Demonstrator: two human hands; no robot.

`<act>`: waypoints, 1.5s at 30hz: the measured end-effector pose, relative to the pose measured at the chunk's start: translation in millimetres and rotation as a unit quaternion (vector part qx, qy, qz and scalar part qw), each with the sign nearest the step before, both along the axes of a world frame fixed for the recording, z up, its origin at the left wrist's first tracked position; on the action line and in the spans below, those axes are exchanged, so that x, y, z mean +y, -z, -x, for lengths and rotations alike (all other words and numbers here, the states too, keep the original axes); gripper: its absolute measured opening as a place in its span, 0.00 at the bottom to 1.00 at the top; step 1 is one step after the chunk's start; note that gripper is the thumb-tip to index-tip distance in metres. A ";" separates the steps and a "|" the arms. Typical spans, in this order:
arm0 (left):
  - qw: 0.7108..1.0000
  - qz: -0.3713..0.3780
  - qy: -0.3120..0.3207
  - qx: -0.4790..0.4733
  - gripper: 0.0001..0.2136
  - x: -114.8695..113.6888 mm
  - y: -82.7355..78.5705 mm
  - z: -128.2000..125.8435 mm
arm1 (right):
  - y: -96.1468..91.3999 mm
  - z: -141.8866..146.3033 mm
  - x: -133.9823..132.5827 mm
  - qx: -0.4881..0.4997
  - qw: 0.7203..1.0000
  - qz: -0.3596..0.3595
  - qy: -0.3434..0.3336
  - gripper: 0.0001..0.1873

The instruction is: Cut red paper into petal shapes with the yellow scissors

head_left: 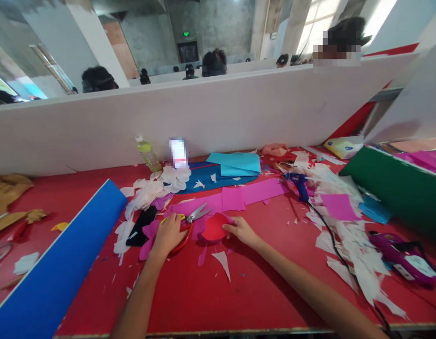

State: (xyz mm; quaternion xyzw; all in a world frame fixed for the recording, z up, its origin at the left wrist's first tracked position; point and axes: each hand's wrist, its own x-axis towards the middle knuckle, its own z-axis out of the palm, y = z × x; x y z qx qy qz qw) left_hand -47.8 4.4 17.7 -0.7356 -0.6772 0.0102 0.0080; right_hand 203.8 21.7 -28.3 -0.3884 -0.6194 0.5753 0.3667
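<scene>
My left hand [170, 231] is closed over the handles of a pair of scissors [197, 213], one red and one yellow. Their blades point away to the right and stand apart. Between the thumb and fingers of my right hand [241, 230] is the edge of a rounded red piece [214, 227], either paper or fabric. It hangs just right of the scissors, over pink scraps. Behind both hands, a long pink strip [263, 190] with a pink square [234, 198] on it crosses the table. Nearer me lies a pale pointed scrap [222, 263].
A blue divider [69, 249] stands at left, a green one [398, 193] at right. White petal-like pieces [145, 195], a bottle [148, 154] and a phone [178, 153] are at the back. A blue glue gun [298, 183] trails its cord by white scraps [359, 254]; a purple device [403, 259] lies right.
</scene>
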 end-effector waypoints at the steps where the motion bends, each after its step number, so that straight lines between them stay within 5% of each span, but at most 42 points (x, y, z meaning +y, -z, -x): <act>1: 1.000 -0.004 0.001 -0.003 0.18 -0.2 0.3 0.1 | -1.0 -0.1 -0.3 -0.001 1.000 0.000 0.001 0.15; 33: 1.000 0.013 0.003 -0.004 0.16 -4.4 -6.9 3.5 | -7.2 -15.1 -9.3 -0.018 1.000 0.016 0.007 0.19; 45: 0.986 0.063 0.117 -0.099 0.18 -12.9 -20.2 0.5 | -5.7 -15.7 -5.5 -0.011 1.000 0.000 0.009 0.17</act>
